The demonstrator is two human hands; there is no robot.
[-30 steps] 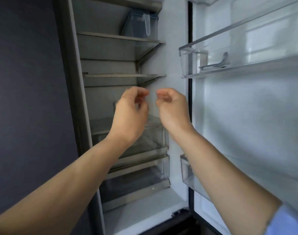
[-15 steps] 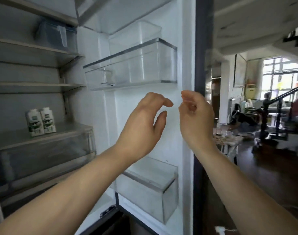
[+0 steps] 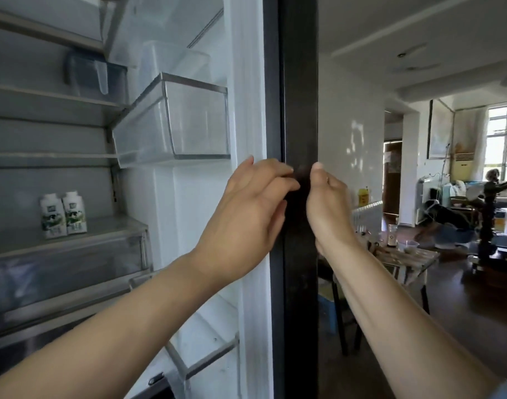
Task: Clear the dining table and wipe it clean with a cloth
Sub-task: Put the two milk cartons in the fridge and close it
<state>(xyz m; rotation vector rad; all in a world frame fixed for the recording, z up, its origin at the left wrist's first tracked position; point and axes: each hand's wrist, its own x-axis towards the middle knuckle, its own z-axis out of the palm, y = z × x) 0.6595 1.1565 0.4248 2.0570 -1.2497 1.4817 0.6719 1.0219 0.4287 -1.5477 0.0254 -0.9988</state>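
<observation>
I stand at an open fridge. Its door (image 3: 299, 82) shows me its dark edge, running top to bottom through the middle of the view. My left hand (image 3: 246, 214) lies on the white inner side, its fingertips curled onto the dark edge. From the outer side my right hand (image 3: 327, 208) grips the same edge; its thumb is on the edge and its fingers are hidden behind the door. Far off at the right stands the dining table (image 3: 419, 259), with a bottle (image 3: 392, 236), a bowl (image 3: 409, 246) and other small items on it. No cloth is in sight.
Two small milk cartons (image 3: 63, 215) stand on a fridge shelf at the left. A clear door bin (image 3: 174, 122) juts out just above my left hand, and another sits lower down. A dark wooden floor, furniture and a bright window lie beyond the table.
My view has swung right from the fridge interior toward the door edge. Both hands, held free in the air before, have reached forward and closed on the door's edge.
</observation>
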